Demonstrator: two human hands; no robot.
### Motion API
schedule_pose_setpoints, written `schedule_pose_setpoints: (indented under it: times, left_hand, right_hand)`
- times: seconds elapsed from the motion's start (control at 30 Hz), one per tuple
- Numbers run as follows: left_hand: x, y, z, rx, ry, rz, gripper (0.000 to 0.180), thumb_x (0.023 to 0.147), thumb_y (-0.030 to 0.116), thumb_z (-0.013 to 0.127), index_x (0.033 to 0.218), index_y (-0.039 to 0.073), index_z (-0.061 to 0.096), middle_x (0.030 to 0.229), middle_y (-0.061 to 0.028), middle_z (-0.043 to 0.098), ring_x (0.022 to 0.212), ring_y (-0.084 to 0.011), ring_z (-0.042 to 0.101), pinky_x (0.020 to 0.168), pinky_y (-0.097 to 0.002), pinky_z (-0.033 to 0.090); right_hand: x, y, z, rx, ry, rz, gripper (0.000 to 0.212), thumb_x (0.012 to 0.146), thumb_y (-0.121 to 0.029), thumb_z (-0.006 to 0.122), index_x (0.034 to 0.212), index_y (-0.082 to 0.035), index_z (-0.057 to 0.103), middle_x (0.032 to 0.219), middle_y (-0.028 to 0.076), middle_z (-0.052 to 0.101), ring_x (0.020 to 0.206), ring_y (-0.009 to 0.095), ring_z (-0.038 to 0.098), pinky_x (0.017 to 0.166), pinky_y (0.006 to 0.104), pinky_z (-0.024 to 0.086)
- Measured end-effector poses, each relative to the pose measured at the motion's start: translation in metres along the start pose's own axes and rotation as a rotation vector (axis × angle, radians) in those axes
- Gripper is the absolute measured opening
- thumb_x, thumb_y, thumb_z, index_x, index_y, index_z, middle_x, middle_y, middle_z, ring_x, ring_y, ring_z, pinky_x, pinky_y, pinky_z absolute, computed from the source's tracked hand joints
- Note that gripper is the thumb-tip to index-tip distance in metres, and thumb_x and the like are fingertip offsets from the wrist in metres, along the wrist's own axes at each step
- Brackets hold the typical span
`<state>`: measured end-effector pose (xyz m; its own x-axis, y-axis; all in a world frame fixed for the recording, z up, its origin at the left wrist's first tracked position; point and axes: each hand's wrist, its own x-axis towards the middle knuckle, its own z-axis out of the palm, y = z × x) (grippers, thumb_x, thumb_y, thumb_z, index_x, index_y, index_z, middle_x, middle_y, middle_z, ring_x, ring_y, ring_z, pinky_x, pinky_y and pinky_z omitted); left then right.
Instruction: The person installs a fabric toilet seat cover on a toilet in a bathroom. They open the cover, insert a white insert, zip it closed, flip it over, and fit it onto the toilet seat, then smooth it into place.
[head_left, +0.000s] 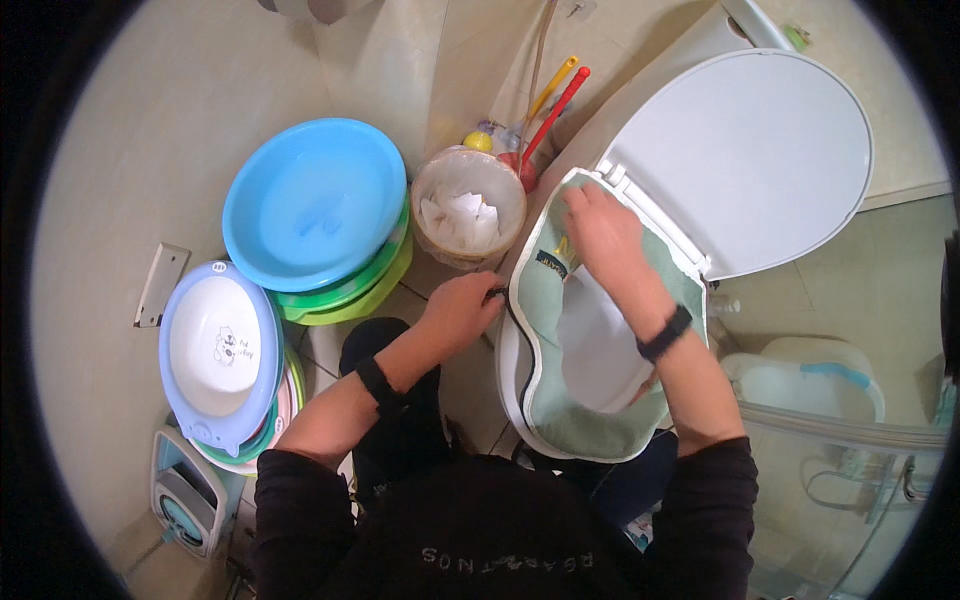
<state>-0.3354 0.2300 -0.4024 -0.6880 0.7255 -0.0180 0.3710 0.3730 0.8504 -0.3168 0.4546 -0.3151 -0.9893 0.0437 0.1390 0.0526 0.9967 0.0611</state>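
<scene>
A pale green padded toilet seat cover (pixel 600 430) with white piping lies over the seat of a white toilet. A dark zipper runs along its left edge. My left hand (pixel 465 308) is closed at that edge, its fingertips pinching the dark zipper; the small part between them is mostly hidden. On the far part of the cover, my right hand (pixel 606 235) has its fingers bent down and together on the green fabric. Beside the right hand is a small dark label (pixel 551 264). Behind the cover, the white toilet lid (pixel 755 160) stands raised.
Left of the toilet stands a lined waste bin (pixel 430 235) with crumpled paper. Red-handled (pixel 557 115) and yellow-handled (pixel 553 88) tools are behind it. A blue basin (pixel 315 205) tops a stack; a blue-rimmed white basin (pixel 222 345) leans nearby. A glass shower panel (pixel 845 330) borders the right.
</scene>
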Motion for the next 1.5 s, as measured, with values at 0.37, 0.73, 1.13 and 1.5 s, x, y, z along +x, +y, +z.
schedule_pose_setpoints:
  times: [0.37,0.73,1.13,1.5]
  left_hand:
    - [0.002,-0.008,0.011,0.032,0.146,0.049,0.020,0.083,0.010,0.062,0.100,0.005,0.070,0.092,-0.0135,0.069,0.083,-0.0265,0.068,0.074,-0.0360,0.053]
    - [-0.005,0.011,0.014,-1.160,-0.008,-0.587,0.019,0.086,0.009,0.062,0.104,0.006,0.066,0.086,-0.0039,0.068,0.070,-0.0122,0.065,0.064,-0.0240,0.056]
    - [-0.037,0.008,0.060,-1.809,-0.717,-0.435,0.046,0.101,0.035,0.047,0.133,0.003,0.050,0.128,-0.0121,0.061,0.113,-0.0210,0.063,0.097,-0.0382,0.052]
    - [-0.053,0.060,0.072,-1.847,-0.654,-0.500,0.032,0.094,0.017,0.059,0.123,0.002,0.056,0.119,-0.0149,0.063,0.108,-0.0262,0.063,0.095,-0.0380,0.053]
  right_hand:
    - [-0.159,-0.020,0.051,1.618,-0.760,1.026,0.048,0.092,-0.044,0.064,0.123,-0.009,0.055,0.083,-0.008,0.050,0.068,0.006,0.044,0.054,0.0247,0.038]
    - [-0.154,-0.018,0.024,1.820,-0.650,0.970,0.051,0.092,-0.035,0.068,0.130,-0.006,0.053,0.099,-0.004,0.060,0.080,0.009,0.056,0.068,0.0225,0.047]
    - [-0.155,-0.024,-0.028,1.232,-0.706,0.876,0.061,0.095,-0.048,0.057,0.134,-0.001,0.048,0.116,0.010,0.063,0.104,0.021,0.062,0.090,0.0324,0.051]
    - [-0.237,-0.063,-0.140,0.210,-0.472,-0.020,0.110,0.066,-0.055,0.078,0.151,-0.007,0.025,0.146,0.019,0.039,0.119,0.036,0.051,0.102,0.0441,0.039]
